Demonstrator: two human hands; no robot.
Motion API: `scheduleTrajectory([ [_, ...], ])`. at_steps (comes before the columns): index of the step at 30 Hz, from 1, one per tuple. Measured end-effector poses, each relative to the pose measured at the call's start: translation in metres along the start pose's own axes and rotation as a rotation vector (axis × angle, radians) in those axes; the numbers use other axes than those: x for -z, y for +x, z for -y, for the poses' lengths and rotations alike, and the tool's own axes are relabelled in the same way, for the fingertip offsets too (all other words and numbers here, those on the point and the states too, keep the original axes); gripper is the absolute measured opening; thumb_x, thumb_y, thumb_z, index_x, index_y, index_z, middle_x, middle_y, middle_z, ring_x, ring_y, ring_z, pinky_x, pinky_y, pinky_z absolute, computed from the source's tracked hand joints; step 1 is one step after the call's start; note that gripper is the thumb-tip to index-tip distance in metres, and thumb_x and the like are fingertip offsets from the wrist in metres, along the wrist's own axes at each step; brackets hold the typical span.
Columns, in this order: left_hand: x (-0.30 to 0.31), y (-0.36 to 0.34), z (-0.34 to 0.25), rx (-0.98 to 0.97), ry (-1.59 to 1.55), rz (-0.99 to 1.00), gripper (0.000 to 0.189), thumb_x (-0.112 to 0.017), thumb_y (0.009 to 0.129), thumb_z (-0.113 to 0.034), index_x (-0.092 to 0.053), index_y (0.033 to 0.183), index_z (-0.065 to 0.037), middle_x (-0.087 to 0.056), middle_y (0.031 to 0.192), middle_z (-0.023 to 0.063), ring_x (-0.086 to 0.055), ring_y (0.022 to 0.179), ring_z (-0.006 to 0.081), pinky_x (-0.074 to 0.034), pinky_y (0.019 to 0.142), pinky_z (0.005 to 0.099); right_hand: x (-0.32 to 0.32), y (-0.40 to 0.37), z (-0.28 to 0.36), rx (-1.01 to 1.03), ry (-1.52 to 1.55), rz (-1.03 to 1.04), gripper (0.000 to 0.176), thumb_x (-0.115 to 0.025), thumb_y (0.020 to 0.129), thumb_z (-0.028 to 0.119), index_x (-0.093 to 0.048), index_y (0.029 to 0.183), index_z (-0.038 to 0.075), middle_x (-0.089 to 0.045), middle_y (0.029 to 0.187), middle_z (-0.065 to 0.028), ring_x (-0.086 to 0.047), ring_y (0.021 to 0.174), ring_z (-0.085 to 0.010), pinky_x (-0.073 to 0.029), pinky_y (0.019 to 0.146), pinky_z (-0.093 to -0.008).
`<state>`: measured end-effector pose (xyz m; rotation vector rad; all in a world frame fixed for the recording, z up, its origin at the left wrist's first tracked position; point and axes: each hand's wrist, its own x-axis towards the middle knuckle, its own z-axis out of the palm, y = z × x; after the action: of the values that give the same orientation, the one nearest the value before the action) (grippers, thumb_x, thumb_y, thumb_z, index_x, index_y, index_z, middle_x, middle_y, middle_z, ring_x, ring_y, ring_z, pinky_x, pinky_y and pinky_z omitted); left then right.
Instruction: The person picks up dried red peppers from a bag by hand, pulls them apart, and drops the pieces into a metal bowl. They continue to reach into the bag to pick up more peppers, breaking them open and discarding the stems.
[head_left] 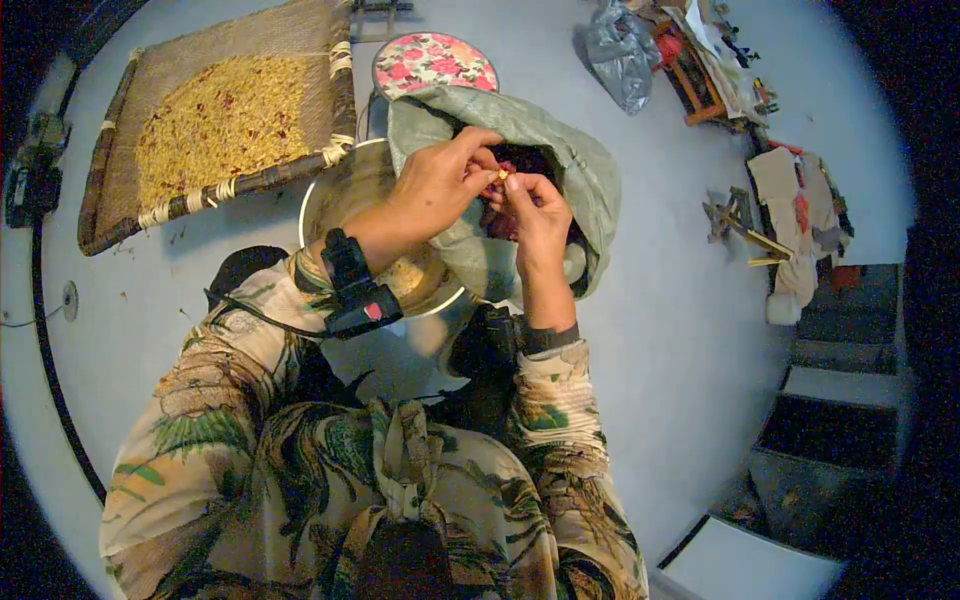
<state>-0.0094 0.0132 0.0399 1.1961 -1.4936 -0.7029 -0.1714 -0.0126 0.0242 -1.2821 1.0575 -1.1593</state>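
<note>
Hands: left hand (440, 185), right hand (540, 215); fingers of both pinch 1 yellow piece (502, 174).
Progress: tray (115, 170) well covered; sack (590, 180) seemingly not empty.

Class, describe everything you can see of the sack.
The sack is grey-green, seemingly woven plastic, soft and creased. Its mouth is rolled back and open, showing dark red pieces inside. It slumps over the far side of the metal bowl, next to a floral disc. The left hand and right hand pinch a yellow bit over its mouth.
</note>
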Motion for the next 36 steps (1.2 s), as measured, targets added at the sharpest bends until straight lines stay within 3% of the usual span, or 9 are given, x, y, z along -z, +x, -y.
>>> scheduleTrajectory([
  [13, 0.009, -0.002, -0.002, 0.063, 0.007, 0.075, 0.047, -0.065, 0.082, -0.011, -0.050, 0.126, -0.006, -0.066, 0.090, 0.0100, -0.064, 0.081, 0.0191, -0.052, 0.073, 0.0316, 0.001, 0.000, -0.011, 0.074, -0.154, 0.116, 0.012, -0.063, 0.087, 0.012, -0.064, 0.085, 0.001, -0.065, 0.078, -0.0039, -0.059, 0.072, -0.0112, -0.048, 0.067, -0.0256],
  [16, 0.005, -0.001, 0.014, -0.033, -0.041, 0.029, 0.046, -0.065, 0.077, -0.008, -0.051, 0.121, -0.003, -0.066, 0.078, 0.0109, -0.066, 0.068, 0.0240, -0.052, 0.062, 0.0349, -0.002, -0.004, -0.008, 0.054, -0.227, 0.137, 0.013, -0.062, 0.087, 0.013, -0.064, 0.084, 0.001, -0.065, 0.076, -0.0046, -0.059, 0.072, -0.0121, -0.047, 0.069, -0.0260],
  [19, 0.005, -0.003, 0.018, 0.039, -0.033, 0.053, 0.047, -0.066, 0.076, -0.007, -0.051, 0.120, -0.002, -0.065, 0.076, 0.0104, -0.065, 0.067, 0.0209, -0.051, 0.061, 0.0335, -0.005, -0.004, -0.017, 0.100, -0.220, 0.156, 0.012, -0.062, 0.087, 0.012, -0.064, 0.082, 0.001, -0.064, 0.074, -0.0034, -0.058, 0.069, -0.0114, -0.047, 0.066, -0.0254],
  [23, 0.008, -0.005, 0.012, 0.141, -0.092, 0.068, 0.047, -0.066, 0.076, -0.005, -0.051, 0.120, -0.001, -0.064, 0.075, 0.0090, -0.063, 0.066, 0.0165, -0.051, 0.060, 0.0315, -0.006, -0.006, -0.014, 0.005, -0.200, 0.160, 0.012, -0.062, 0.087, 0.012, -0.064, 0.082, 0.002, -0.064, 0.074, -0.0028, -0.058, 0.067, -0.0108, -0.047, 0.064, -0.0252],
  [26, 0.008, -0.005, 0.011, 0.164, -0.136, 0.101, 0.047, -0.066, 0.081, -0.007, -0.050, 0.125, -0.005, -0.062, 0.081, 0.0050, -0.059, 0.074, 0.0122, -0.050, 0.069, 0.0276, -0.003, -0.005, -0.011, -0.025, -0.182, 0.150, 0.012, -0.062, 0.087, 0.013, -0.064, 0.083, 0.002, -0.064, 0.074, -0.0028, -0.058, 0.065, -0.0104, -0.047, 0.062, -0.0250],
  [32, 0.005, -0.001, 0.013, 0.263, -0.274, 0.077, 0.043, -0.065, 0.083, -0.007, -0.051, 0.124, -0.005, -0.062, 0.081, 0.0033, -0.057, 0.073, 0.0101, -0.048, 0.067, 0.0262, 0.012, 0.004, -0.007, -0.066, -0.148, 0.080, 0.014, -0.063, 0.088, 0.015, -0.065, 0.086, 0.001, -0.064, 0.074, -0.0033, -0.058, 0.065, -0.0106, -0.048, 0.061, -0.0247],
  [36, 0.008, 0.004, 0.022, 0.147, -0.109, -0.072, 0.038, -0.066, 0.083, -0.010, -0.055, 0.119, -0.007, -0.060, 0.079, 0.0026, -0.057, 0.072, 0.0102, -0.048, 0.066, 0.0261, 0.031, 0.018, -0.013, 0.029, -0.216, -0.067, 0.017, -0.064, 0.088, 0.019, -0.066, 0.087, 0.002, -0.066, 0.077, -0.0041, -0.057, 0.064, -0.0101, -0.047, 0.060, -0.0254],
])
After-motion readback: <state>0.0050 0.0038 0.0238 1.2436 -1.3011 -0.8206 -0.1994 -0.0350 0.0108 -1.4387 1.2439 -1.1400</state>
